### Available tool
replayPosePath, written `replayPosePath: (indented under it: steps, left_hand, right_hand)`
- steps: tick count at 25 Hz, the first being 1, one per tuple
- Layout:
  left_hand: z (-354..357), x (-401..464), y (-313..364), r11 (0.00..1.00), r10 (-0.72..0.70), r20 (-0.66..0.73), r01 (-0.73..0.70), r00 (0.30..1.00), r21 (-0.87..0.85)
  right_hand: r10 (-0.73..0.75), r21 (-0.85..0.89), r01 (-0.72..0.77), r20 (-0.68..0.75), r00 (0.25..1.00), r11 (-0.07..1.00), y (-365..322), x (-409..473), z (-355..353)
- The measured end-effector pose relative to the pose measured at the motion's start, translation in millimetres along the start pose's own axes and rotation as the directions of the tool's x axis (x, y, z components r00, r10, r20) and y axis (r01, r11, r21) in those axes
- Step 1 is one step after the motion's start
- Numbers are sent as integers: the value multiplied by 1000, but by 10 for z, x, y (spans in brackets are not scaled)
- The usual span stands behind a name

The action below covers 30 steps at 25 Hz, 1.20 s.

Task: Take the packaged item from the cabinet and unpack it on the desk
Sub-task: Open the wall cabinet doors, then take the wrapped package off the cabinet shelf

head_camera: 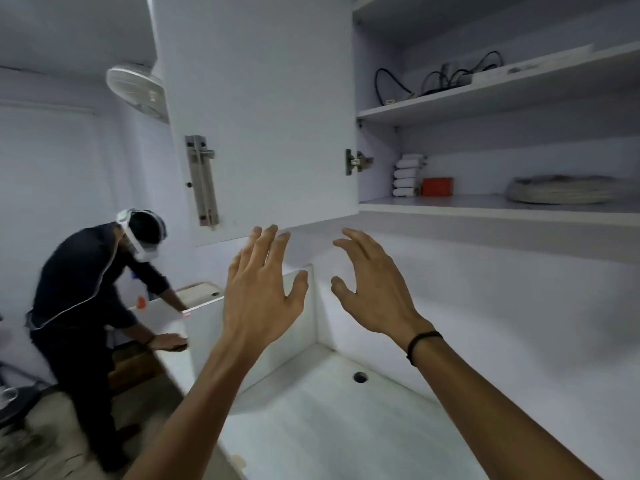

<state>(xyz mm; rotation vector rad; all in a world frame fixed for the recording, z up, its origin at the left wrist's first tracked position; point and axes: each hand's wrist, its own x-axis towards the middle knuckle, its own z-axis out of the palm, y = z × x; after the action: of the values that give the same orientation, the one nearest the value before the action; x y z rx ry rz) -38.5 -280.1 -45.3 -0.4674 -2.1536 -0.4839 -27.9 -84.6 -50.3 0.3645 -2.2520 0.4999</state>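
Both hands, left (258, 289) and right (375, 289), are raised at centre frame, fingers spread, nothing held, below the smooth white cabinet door (256, 109).

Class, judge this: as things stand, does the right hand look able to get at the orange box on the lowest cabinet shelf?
Probably yes. The cabinet door hangs open, the right hand is empty and spread below the shelf, and nothing stands in front of the orange box; only white rolls sit beside it.
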Motion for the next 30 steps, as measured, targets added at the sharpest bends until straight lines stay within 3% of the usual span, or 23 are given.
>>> replayPosePath:
  steps: [4,8,12,17,24,27,30]
  left_hand:
    - [368,65,544,970,78,65,-60,995,-235]
    - [698,338,1285,842,279,117,-184,953,-507]
    - [1082,970,1989,709,481,65,-344,874,-615]
    - [1571,1692,2592,622,582,48,-406,812,-669]
    - [2057,2172,2968,570,645,105,-386,757,-725]
    - [2045,2096,2979,488,567,-33,-368,823,-791]
    - [1757,1927,2816,403,488,-236,-457,840,-793]
  right_hand:
    - [153,-118,-159,-60,986,980,623,-321,-624]
    - [262,-220,-310,-223,939,925,1103,-482,-1334]
    - [319,-393,-460,-373,871,796,1556,-415,-1911]
    - [370,-473,-535,-402,838,699,1942,-219,-2359]
    - [481,-509,-596,-352,803,621,2178,59,-2283]
    - [453,-476,-579,-361,815,662,2085,37,-2272]
    - [272,-572,-510,-451,850,642,1915,44,-2320]
